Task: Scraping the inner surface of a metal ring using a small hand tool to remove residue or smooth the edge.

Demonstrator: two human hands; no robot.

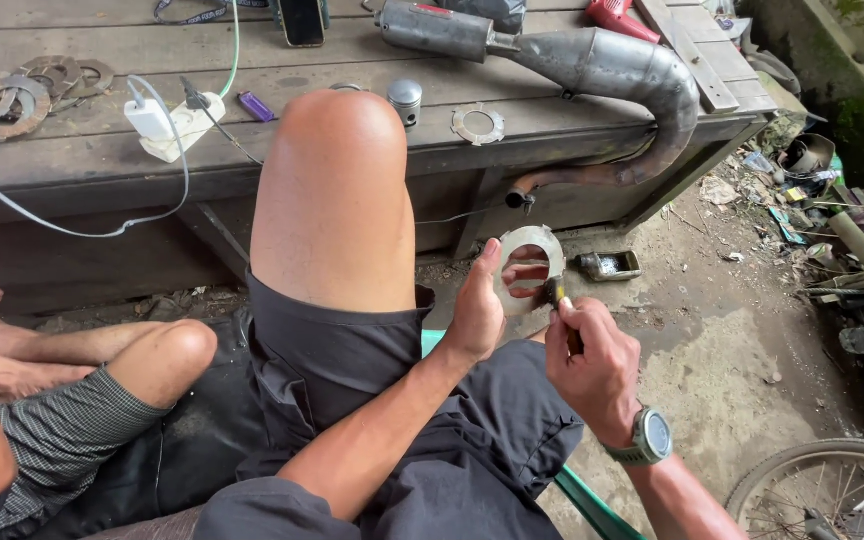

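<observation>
Beyond the weathered wooden bench [352, 150] carrying a grey curved exhaust pipe [592, 70] and rusty stacked discs [12, 95], the left hand [477, 310] grips a flat grey metal ring [532, 268] while the right hand [597, 365], closed on a small brush-like tool [558, 295], works its rim, apparently mid-cleaning.

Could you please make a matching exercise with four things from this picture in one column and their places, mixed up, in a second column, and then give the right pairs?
Things:
1. grey metal ring
2. small brush
3. exhaust pipe
4. purple lighter

Places:
A. lying on the wooden bench beside the white charger
B. held in the left hand
C. gripped in the right hand
D. lying along the bench's right end and curving down over its edge

Pairs: 1-B, 2-C, 3-D, 4-A
</observation>
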